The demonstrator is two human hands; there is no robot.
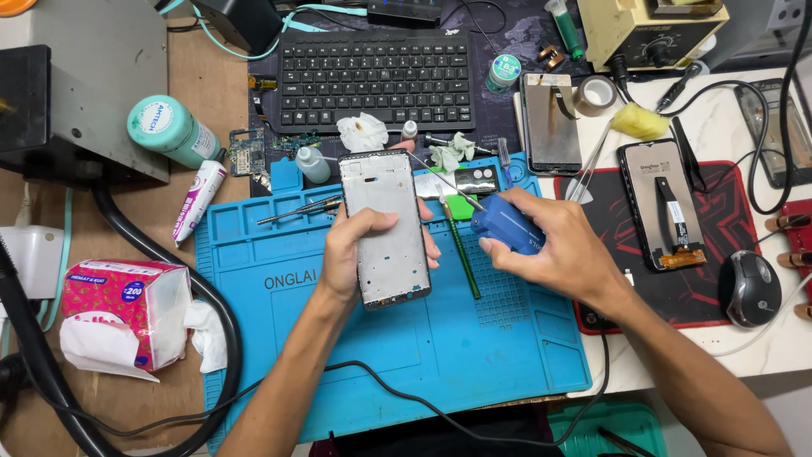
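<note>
While the left hand (pixel 351 250) closes its grip on the upright grey metal phone frame (pixel 385 227) above the blue silicone mat (pixel 440 338), its long axis runs top to bottom. The right hand (pixel 562 254), just right of it, clasps a blue soldering iron handle (pixel 507 225), thin tip pointing left toward the frame's upper corner.

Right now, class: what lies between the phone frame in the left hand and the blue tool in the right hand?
In the head view, between the phone frame and the blue tool lies a green-handled tool on the blue mat, with the blue tool's thin metal tip crossing above it.

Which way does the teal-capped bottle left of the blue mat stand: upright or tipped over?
Tipped over. The teal-capped bottle lies on its side on the wooden desk, cap end toward the grey box, above the white tube.
</note>
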